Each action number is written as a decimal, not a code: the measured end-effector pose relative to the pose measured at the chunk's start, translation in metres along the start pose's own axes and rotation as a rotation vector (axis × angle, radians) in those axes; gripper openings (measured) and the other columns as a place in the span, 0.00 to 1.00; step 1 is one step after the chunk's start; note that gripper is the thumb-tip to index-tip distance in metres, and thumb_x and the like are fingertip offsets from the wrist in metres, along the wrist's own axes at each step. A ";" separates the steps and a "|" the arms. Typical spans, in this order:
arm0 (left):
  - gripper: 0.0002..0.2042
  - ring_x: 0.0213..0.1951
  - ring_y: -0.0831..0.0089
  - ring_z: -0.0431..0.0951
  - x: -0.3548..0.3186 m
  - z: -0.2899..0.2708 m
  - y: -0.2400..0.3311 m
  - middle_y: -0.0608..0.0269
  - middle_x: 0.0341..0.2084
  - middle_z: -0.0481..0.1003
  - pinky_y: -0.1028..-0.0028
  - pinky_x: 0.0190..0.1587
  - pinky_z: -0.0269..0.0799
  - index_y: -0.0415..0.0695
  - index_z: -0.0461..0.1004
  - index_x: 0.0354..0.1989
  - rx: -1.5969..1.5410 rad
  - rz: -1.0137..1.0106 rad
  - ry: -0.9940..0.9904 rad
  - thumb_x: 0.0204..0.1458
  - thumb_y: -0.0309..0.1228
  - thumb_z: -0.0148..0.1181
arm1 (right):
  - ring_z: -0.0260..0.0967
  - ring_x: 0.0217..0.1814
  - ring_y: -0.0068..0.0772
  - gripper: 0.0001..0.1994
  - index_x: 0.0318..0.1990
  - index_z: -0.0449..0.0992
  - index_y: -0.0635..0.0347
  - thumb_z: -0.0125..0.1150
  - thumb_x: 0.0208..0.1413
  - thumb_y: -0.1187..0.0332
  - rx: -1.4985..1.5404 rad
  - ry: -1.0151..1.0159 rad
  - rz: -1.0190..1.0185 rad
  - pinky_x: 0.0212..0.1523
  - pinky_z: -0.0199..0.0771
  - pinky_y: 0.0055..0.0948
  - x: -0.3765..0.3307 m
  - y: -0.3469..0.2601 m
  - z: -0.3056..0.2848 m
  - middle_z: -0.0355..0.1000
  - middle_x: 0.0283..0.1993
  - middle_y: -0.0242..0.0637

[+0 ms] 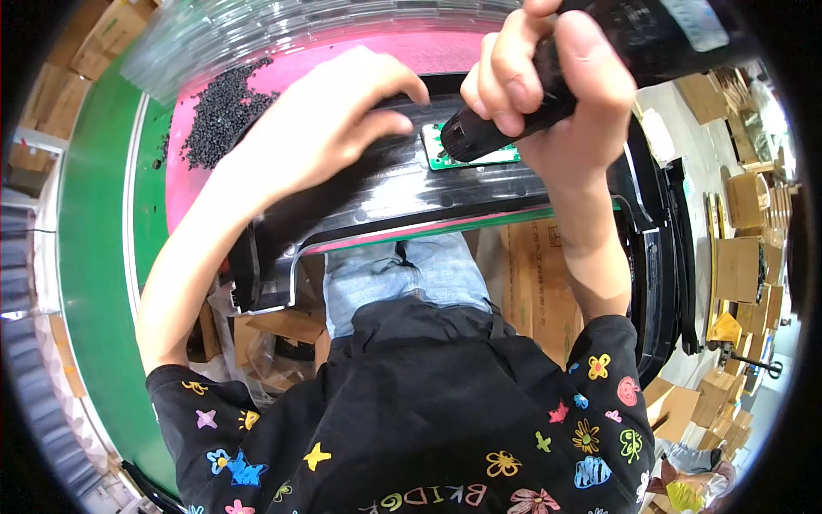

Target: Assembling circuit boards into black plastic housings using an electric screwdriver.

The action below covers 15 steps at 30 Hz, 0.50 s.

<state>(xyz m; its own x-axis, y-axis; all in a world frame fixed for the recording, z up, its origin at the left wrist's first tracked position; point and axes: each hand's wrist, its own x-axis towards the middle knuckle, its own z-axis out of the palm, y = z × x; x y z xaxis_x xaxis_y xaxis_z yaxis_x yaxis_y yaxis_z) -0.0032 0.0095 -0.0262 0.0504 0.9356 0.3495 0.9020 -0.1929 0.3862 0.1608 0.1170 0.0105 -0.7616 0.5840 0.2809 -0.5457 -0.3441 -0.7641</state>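
Observation:
My right hand (569, 98) is wrapped round a black electric screwdriver (646, 43). The tool slants down to the left, and its tip end meets the left part of a green and white circuit board (435, 147); the bit itself is hard to make out. Under the board lies a long, glossy black plastic housing (385, 195), stretched across the table in front of me. Just left of the board hovers my left hand (342, 107), thumb and forefinger apart and nothing visible between them. Its other fingers are partly hidden.
A heap of small black screws (223, 120) lies on the pink mat (184, 184) to the left. Stacked clear plastic trays (300, 30) stand along the far side. More black housings (655, 283) lean at my right. Cardboard boxes (539, 274) sit below the table edge and around the floor.

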 end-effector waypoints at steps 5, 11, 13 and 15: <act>0.15 0.47 0.59 0.74 -0.015 -0.010 -0.033 0.56 0.42 0.75 0.65 0.53 0.68 0.40 0.72 0.47 0.140 -0.055 0.183 0.51 0.27 0.62 | 0.52 0.13 0.22 0.10 0.43 0.60 0.60 0.54 0.56 0.75 -0.066 -0.022 -0.018 0.17 0.57 0.26 0.003 0.015 -0.001 0.55 0.16 0.32; 0.14 0.43 0.63 0.75 -0.021 -0.020 -0.042 0.56 0.40 0.76 0.68 0.49 0.70 0.38 0.73 0.44 0.052 -0.272 -0.012 0.51 0.30 0.64 | 0.57 0.15 0.21 0.10 0.43 0.67 0.60 0.54 0.57 0.66 -0.235 -0.391 -0.172 0.21 0.61 0.25 0.019 0.020 -0.023 0.61 0.18 0.30; 0.15 0.44 0.61 0.75 -0.023 -0.020 -0.040 0.56 0.40 0.76 0.67 0.49 0.70 0.38 0.73 0.45 0.067 -0.302 -0.053 0.51 0.31 0.64 | 0.54 0.13 0.23 0.13 0.50 0.61 0.60 0.46 0.62 0.65 -0.329 -0.456 -0.209 0.20 0.61 0.28 0.022 0.021 -0.031 0.58 0.17 0.32; 0.15 0.44 0.60 0.75 -0.027 -0.017 -0.045 0.55 0.40 0.76 0.67 0.49 0.70 0.39 0.73 0.45 0.083 -0.326 -0.092 0.52 0.32 0.64 | 0.54 0.13 0.22 0.13 0.49 0.63 0.60 0.48 0.62 0.64 -0.287 -0.526 -0.228 0.19 0.60 0.27 0.022 0.018 -0.032 0.59 0.17 0.31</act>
<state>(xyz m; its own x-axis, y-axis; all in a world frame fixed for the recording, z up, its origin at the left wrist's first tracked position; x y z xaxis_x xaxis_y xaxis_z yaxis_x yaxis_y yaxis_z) -0.0521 -0.0118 -0.0382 -0.2114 0.9674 0.1396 0.9086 0.1418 0.3929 0.1452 0.1468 -0.0159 -0.7470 0.1555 0.6464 -0.6544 -0.0006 -0.7561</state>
